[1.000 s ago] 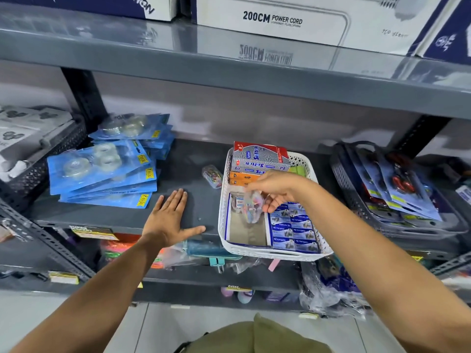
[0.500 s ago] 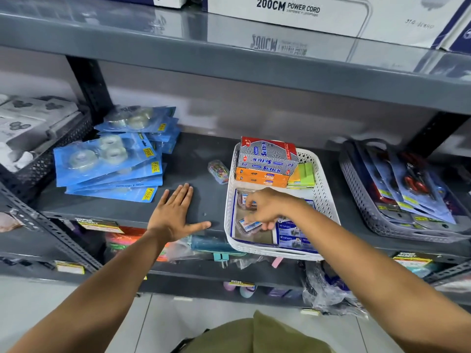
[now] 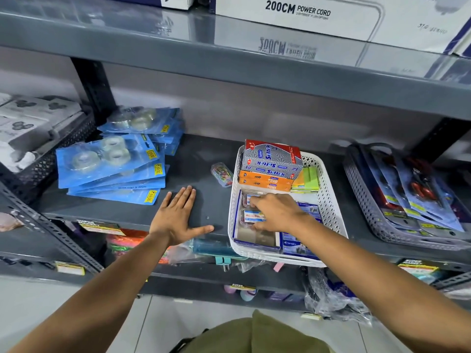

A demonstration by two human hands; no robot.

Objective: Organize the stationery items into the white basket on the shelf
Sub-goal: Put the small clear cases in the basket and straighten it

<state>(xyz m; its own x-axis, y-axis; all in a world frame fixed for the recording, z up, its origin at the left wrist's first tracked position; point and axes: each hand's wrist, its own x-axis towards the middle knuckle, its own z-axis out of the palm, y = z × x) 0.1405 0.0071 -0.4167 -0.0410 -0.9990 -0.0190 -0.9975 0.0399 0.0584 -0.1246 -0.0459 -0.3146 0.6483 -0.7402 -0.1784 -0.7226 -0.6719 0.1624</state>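
Observation:
The white basket [image 3: 328,189] sits on the grey shelf [image 3: 204,200], holding Softek boxes [image 3: 271,160], orange boxes, green sticky notes [image 3: 307,179] and blue boxes along its front. My right hand [image 3: 276,212] is inside it, fingers and thumb around a small clear box with a white and blue label [image 3: 251,217]; a second such box lies just behind. My left hand [image 3: 178,215] lies flat and spread on the shelf, left of the basket, holding nothing. A small clear box of coloured clips [image 3: 222,174] lies on the shelf beside the basket's back left corner.
Blue tape blister packs [image 3: 109,164] are stacked on the shelf's left part. A black mesh basket [image 3: 38,159] stands at far left, a grey basket of scissors packs [image 3: 407,200] at right. An upper shelf carries a power cord carton [image 3: 331,14]. More goods fill the shelf below.
My right hand carried a small clear box down from above the basket into its front left part and now rests on it there. The left hand has stayed flat.

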